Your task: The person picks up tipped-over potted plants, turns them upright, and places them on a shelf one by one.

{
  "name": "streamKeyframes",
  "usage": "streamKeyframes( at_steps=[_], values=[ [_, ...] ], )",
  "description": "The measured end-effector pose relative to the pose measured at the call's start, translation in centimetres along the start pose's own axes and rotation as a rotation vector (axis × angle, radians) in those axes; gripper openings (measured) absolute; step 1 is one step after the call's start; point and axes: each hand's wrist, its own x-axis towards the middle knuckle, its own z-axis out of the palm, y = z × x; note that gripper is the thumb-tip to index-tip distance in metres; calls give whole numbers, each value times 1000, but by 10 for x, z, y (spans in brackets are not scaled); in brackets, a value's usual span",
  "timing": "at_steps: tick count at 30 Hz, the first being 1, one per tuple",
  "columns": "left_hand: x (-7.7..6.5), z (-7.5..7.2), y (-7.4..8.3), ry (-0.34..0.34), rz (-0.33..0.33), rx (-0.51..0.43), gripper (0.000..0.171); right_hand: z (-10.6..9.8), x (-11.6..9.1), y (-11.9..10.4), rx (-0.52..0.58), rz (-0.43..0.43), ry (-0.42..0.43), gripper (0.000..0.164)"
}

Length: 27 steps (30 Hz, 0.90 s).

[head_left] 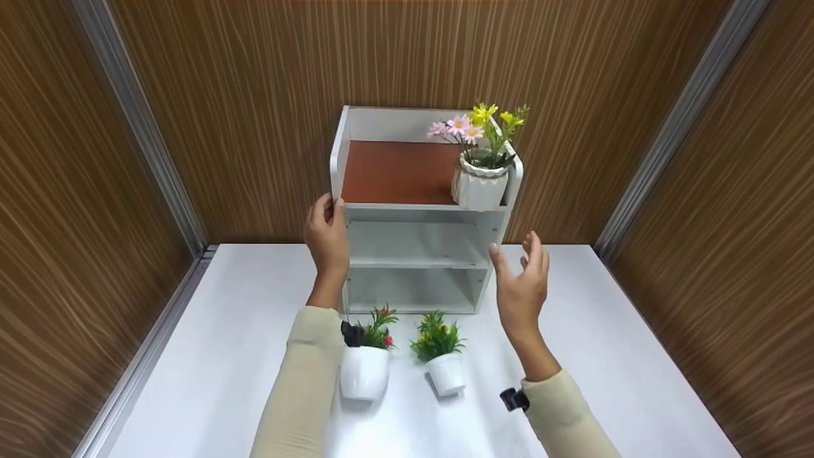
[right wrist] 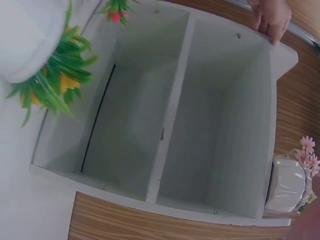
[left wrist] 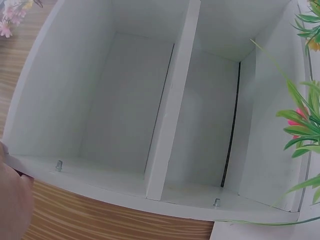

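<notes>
A small white shelf unit [head_left: 412, 266] with a brown top board [head_left: 397, 172] stands against the back wall. My left hand [head_left: 328, 232] grips its left side near the top board, thumb at the front edge; the right wrist view also catches that left hand [right wrist: 272, 17] on the side panel. Just right of the unit, my right hand [head_left: 523, 286] is raised in the air, thumb and fingers spread apart, holding nothing. A white ribbed pot [head_left: 481, 187] with pink flowers [head_left: 459, 127] and yellow flowers [head_left: 483, 114] sits at the right end of the top board.
Two potted plants stand on the white table in front of the unit: a larger glossy white pot [head_left: 364, 374] by my left forearm and a smaller white pot [head_left: 447, 374] to its right. Wood-grain panels [head_left: 254, 127] enclose the table at the back and both sides.
</notes>
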Motion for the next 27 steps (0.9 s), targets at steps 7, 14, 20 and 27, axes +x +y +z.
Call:
streamKeyframes(
  at_steps=[7, 14, 20, 27],
  values=[
    [0, -1, 0, -3, 3, 4, 32, -6, -30, 16, -52, -25, -58, 75],
    [0, -1, 0, -1, -5, -5, 33, -12, -57, 34, -99, 9, -114, 77],
    [-1, -1, 1, 3, -2, -8, 34, -14, -80, 49, -123, 51, -166, 78],
    [0, 0, 1, -6, -6, -1, 34, -10, -107, 64, -185, 105, -231, 83]
  ],
)
